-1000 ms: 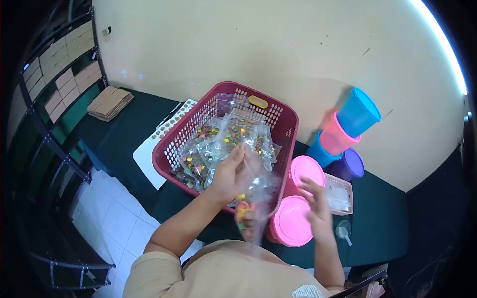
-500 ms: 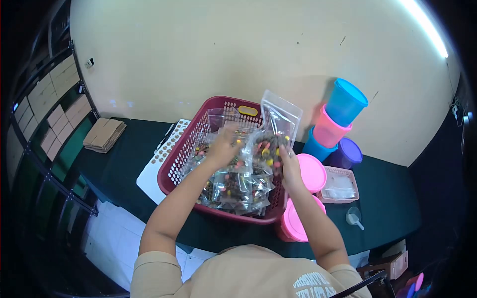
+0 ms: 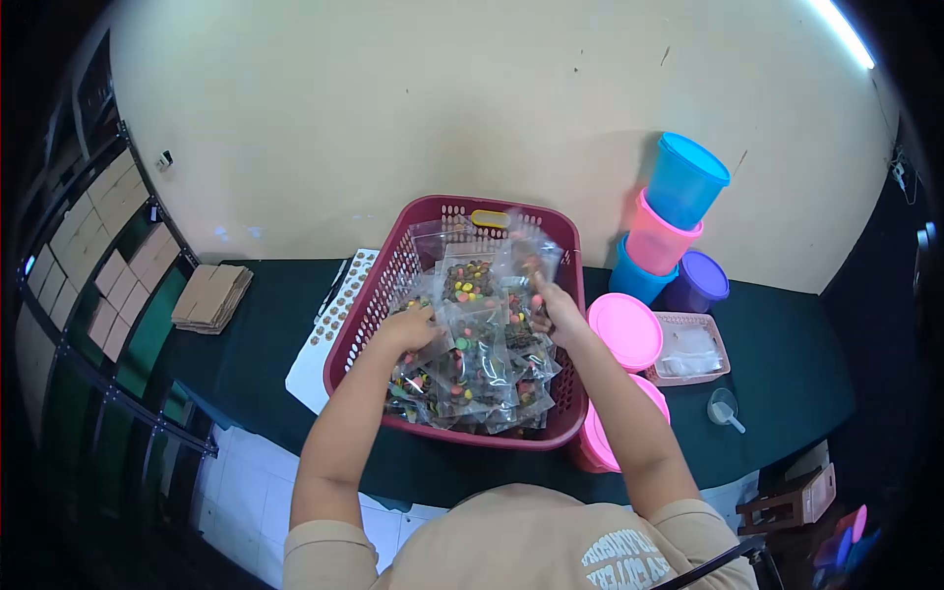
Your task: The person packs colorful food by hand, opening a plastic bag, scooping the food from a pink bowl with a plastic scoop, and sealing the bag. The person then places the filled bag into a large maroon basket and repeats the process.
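A maroon plastic laundry-style basket holds a heap of clear zip bags filled with small dark, pink, yellow and green pieces. My right hand is closed on one such bag, which is tilted and motion-blurred above the basket's right rear part. At the left of the heap, my left hand has its fingers curled down on a bag's edge. The fingertips there are partly hidden among the plastic.
Right of the basket are pink-lidded tubs, stacked blue and pink containers, a purple tub, a pink tray of clear bags and a scoop. Leftward lie a sticker sheet and folded brown cardboard.
My right hand has lowered and tilted its bag towards the heap. My left hand has moved from above the middle down to the heap's left side, its fingers now curled. The view has shifted slightly.
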A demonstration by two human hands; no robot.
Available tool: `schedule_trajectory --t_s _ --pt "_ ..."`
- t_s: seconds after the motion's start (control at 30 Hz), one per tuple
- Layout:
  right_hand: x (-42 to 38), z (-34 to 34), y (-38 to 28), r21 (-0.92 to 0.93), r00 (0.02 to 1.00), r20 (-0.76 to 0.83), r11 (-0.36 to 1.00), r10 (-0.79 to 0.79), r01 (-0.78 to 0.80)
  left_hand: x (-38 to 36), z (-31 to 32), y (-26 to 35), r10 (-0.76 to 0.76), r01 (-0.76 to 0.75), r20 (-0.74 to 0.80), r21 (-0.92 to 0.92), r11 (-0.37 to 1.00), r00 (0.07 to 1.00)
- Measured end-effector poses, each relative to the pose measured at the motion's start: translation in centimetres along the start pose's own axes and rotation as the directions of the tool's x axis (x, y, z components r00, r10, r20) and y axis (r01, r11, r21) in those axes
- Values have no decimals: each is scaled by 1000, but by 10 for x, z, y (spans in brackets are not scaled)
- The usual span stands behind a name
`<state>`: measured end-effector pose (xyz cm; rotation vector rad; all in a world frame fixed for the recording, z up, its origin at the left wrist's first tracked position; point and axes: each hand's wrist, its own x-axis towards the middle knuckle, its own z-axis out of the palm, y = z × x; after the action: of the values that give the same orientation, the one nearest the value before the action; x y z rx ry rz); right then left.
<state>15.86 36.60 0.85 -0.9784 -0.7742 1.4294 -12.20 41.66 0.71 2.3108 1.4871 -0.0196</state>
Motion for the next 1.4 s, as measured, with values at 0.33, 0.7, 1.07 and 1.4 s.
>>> schedule_trajectory --t_s 0.33,0.7,1.07,1.4 --pt "-2 39 12 -972 924 230 -24 -306 234 6 20 30 328 -337 -187 -18 941 926" --pt "29 -5 58 -973 969 -207 -134 132 -190 6 19 13 104 -148 238 174 974 966" --pt "-18 28 19 -981 1000 12 -194 26 17 -7 8 26 156 -167 -281 -17 986 947" --pt "2 16 18 -769 896 327 467 -302 438 -1 -21 5 12 -250 -537 -372 894 843"
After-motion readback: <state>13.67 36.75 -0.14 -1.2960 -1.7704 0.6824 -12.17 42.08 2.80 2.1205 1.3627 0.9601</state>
